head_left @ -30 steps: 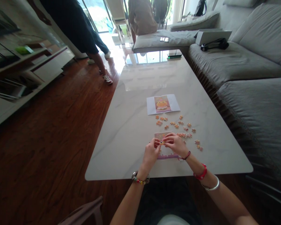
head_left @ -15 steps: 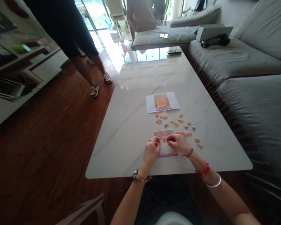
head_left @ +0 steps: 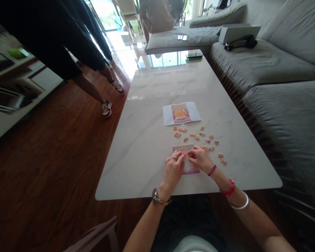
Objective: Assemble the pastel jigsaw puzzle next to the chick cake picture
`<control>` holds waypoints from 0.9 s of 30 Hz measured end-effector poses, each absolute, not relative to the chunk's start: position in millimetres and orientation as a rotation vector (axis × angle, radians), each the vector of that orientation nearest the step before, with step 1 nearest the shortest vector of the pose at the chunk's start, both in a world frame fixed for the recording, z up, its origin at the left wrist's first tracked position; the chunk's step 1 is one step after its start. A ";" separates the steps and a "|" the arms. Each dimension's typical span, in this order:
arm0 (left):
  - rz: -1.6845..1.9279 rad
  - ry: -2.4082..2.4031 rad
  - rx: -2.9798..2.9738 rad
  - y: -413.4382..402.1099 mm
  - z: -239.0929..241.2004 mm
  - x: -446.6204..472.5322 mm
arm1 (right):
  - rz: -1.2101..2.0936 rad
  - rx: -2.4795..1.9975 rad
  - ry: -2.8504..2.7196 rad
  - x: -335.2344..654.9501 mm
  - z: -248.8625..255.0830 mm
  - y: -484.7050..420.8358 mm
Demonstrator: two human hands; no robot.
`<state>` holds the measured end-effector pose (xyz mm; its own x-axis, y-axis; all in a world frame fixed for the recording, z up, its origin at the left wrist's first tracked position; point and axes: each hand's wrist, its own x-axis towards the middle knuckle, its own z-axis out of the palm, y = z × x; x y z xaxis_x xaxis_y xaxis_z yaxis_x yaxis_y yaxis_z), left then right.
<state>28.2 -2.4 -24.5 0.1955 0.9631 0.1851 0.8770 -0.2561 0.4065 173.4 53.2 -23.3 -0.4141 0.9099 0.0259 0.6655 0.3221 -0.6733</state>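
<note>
A small, partly built jigsaw puzzle (head_left: pixel 183 148) lies near the front edge of the white marble table (head_left: pixel 147 140). My left hand (head_left: pixel 174 169) rests on its left side with the fingers lying flat. On the right side my right hand (head_left: pixel 201 159) has its fingertips pinched together on the puzzle's surface, seemingly on a small piece I cannot make out. Several loose orange and pink puzzle pieces (head_left: pixel 196 137) are scattered just beyond the puzzle. Farther back lies a printed picture (head_left: pixel 181 113) of a yellow chick.
A grey sofa (head_left: pixel 278 80) runs along the table's right side, with a white box (head_left: pixel 236 33) and a black headset (head_left: pixel 241 42) on it. A person in dark clothes (head_left: pixel 68 42) stands on the wooden floor to the left. Another person (head_left: pixel 157 15) sits at the far end.
Both hands came down from just above the puzzle onto its surface, and the left hand spread flat. The standing person stepped nearer along the left side.
</note>
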 end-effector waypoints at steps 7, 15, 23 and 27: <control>0.530 1.762 2.306 -3.6 -22.8 26.4 | 0.672 -1.401 -2.244 175.6 -23.9 51.3; 0.516 1.753 2.335 -3.6 -24.6 26.0 | 0.705 -1.391 -2.224 179.4 -21.7 49.7; 0.502 1.755 2.348 -3.6 -24.6 26.1 | 0.677 -1.398 -2.285 181.9 -25.6 50.5; 0.528 1.743 2.355 -3.8 -24.5 25.4 | 0.683 -1.417 -2.277 181.9 -25.6 50.6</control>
